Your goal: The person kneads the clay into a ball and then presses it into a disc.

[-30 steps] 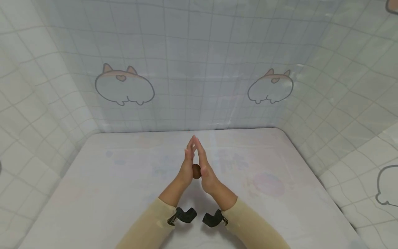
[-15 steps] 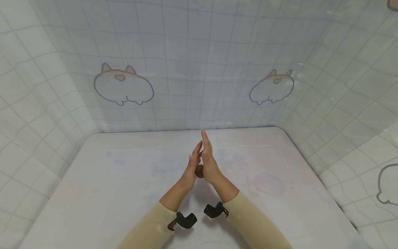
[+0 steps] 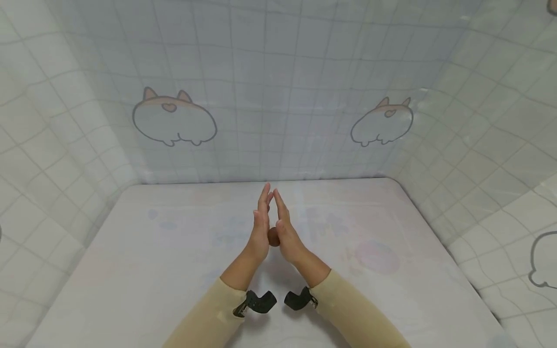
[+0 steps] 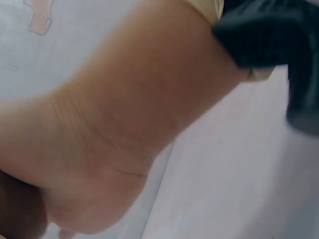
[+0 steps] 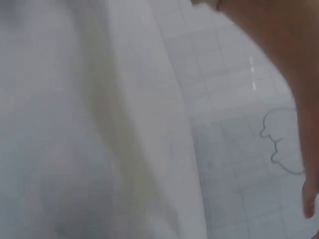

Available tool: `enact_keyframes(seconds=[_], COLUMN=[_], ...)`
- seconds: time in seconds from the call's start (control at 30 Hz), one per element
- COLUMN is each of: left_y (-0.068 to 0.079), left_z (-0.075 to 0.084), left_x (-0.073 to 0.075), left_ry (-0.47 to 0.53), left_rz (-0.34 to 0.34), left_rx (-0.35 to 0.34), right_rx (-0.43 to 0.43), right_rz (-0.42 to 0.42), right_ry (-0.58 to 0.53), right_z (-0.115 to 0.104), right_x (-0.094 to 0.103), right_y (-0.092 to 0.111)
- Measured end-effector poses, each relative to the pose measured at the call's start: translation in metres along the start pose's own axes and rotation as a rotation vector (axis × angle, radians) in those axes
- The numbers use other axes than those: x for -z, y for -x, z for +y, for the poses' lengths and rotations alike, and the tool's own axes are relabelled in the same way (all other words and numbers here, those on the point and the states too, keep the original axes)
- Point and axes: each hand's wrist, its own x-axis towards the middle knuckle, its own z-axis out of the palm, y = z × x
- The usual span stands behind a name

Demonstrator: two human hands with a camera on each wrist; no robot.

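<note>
A small brown ball (image 3: 273, 237) sits between my two palms in the head view, above the table. My left hand (image 3: 259, 229) presses it from the left with straight fingers that point away from me. From the right side, the palm of my right hand (image 3: 288, 237) presses against the ball, its fingers straight too. The fingertips lean close together, the left ones reaching slightly farther. At the lower left of the left wrist view, part of the ball (image 4: 20, 214) shows against the palm. The right wrist view catches only the edge of the right hand (image 5: 310, 194), without the ball.
A pale table (image 3: 174, 270) with faint coloured patches lies beneath the hands. Grid-patterned curtains (image 3: 278, 106) with cartoon animal drawings close in the back and both sides. A black wrist mount (image 3: 261, 302) sits on each cream sleeve (image 3: 209, 311).
The hands slide back and forth against each other. Half a second ago the right hand reached farther forward; now the left does. The ball stays between the palms, shifted slightly left.
</note>
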Motion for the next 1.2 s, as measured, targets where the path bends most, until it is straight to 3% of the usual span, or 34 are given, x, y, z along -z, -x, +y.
enact_keyframes(seconds=[0.17,0.3,0.53,0.7,0.83,1.07,1.2], left_y=[-0.003,-0.003,0.005,0.010,0.012,0.008,0.006], left_z=[-0.005,-0.014,-0.023,-0.022,-0.021,-0.013,-0.004], left_x=[0.001,0.002,-0.001,-0.005,-0.008,-0.008,-0.007], left_ry=[-0.035,-0.081,-0.085,-0.100,-0.081,0.071,0.096], left_rz=[0.049,0.037,-0.008,-0.064,-0.094,-0.113,-0.085], left_rx=[0.022,0.106,0.303,0.344,0.313,0.124,0.068], right_rx=[0.114,0.174,0.191,0.163,0.146,0.080,0.052], right_rz=[0.026,0.057,0.092,0.120,0.131,0.087,0.059], right_ry=[0.027,0.037,0.068,0.100,0.139,0.133,0.133], right_z=[-0.008,-0.013,-0.022,-0.021,-0.015,-0.002,0.003], right_x=[-0.004,-0.003,0.005,0.014,0.021,0.025,0.022], right_y=[0.001,0.001,-0.002,-0.010,-0.016,-0.018,-0.015])
